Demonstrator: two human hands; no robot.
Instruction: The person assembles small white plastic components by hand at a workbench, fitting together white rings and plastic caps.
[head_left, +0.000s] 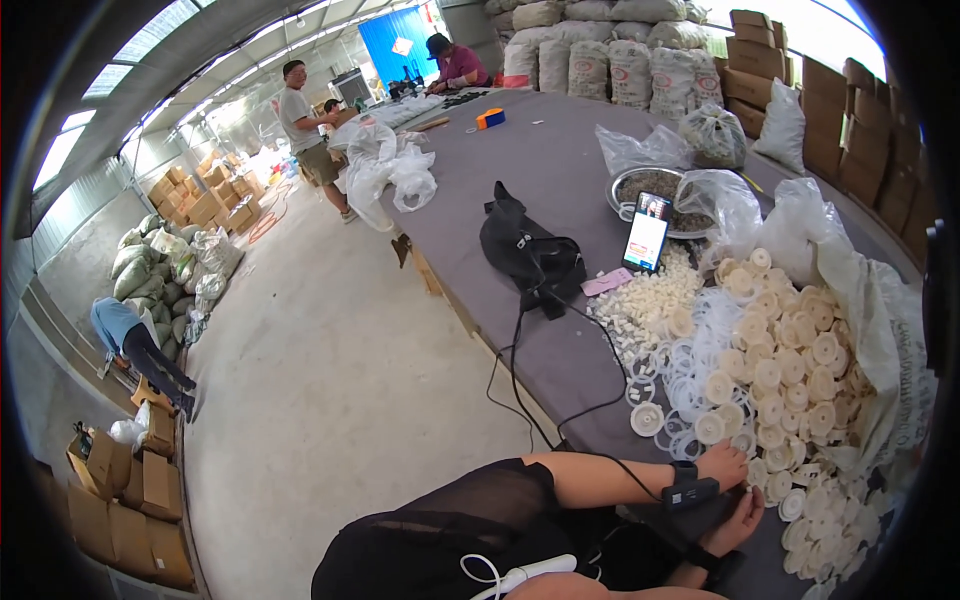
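Note:
At the lower right, my left hand (pixel 722 465) and my right hand (pixel 738 522) meet just above the table's edge of the pile. The fingers of both are bent in and nearly touch, and whatever they pinch is too small or hidden to make out. Cream plastic discs (pixel 790 370) with raised centres are heaped beside and beyond my hands. Paler discs (pixel 825 520) lie to the right of my right hand. Clear plastic rings (pixel 705 340) are piled left of the cream discs, and small ivory pieces (pixel 650 305) spread farther off.
A phone (pixel 648 232) leans on a metal bowl (pixel 660 180) of dark grains. A black bag (pixel 525 250) and cables lie on the grey-covered table (pixel 570 140). Plastic sacks (pixel 880 340) border the heap at right. Other people stand, sit or bend farther away.

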